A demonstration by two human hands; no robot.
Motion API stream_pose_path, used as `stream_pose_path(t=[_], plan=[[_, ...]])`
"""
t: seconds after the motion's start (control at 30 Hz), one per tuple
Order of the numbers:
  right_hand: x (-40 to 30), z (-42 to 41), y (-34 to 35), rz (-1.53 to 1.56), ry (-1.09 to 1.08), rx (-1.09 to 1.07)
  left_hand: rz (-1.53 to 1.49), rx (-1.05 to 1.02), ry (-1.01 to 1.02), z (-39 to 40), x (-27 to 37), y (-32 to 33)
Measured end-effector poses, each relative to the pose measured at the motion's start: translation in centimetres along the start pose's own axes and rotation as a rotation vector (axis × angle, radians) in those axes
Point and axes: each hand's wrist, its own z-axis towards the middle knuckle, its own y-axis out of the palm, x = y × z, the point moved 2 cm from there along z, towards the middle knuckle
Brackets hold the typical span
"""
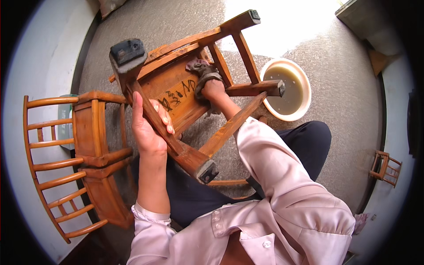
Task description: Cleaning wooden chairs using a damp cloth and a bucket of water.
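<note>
Before me a wooden chair (227,137) is tipped over with its legs towards me and the underside of its seat (185,96) showing. That underside bears dark handwriting. Dark pads cap the leg ends. My left hand (149,127) is wrapped around a rail between two legs, thumb on the near side and fingers behind. Reaching in between the legs, my right hand (213,89) grips a bunched grey-brown cloth (205,74) against the seat's underside, near its right edge. A pinkish end of cloth sticks out beyond the fist.
A white basin (306,96) of murky water stands on the floor (344,109) at the right, close to a chair leg. Two wooden chairs (89,129) stand along the left wall. A small chair (384,167) is by the right wall.
</note>
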Motion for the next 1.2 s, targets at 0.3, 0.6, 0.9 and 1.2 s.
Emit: stream_pose_path(t=[0.3, 0.6, 0.9, 1.2], plan=[[-0.3, -4.2, -0.8, 0.165, -0.134, 0.115, 0.043, 0.05, -0.01, 0.2, -0.3, 0.3], [3.6, 0.2, -4.8, 0.184, -0.224, 0.93, 0.007, 0.006, -0.004, 0.4, -0.2, 0.4], [5.9, -0.4, -1.2, -0.127, -0.022, 0.495, 0.055, 0.07, -0.036, 0.3, 0.0, 0.2], [1.9, -6.4, -6.3, 0.227, -0.296, 0.537, 0.023, 0.038, -0.031, 0.2, 0.7, -0.3]])
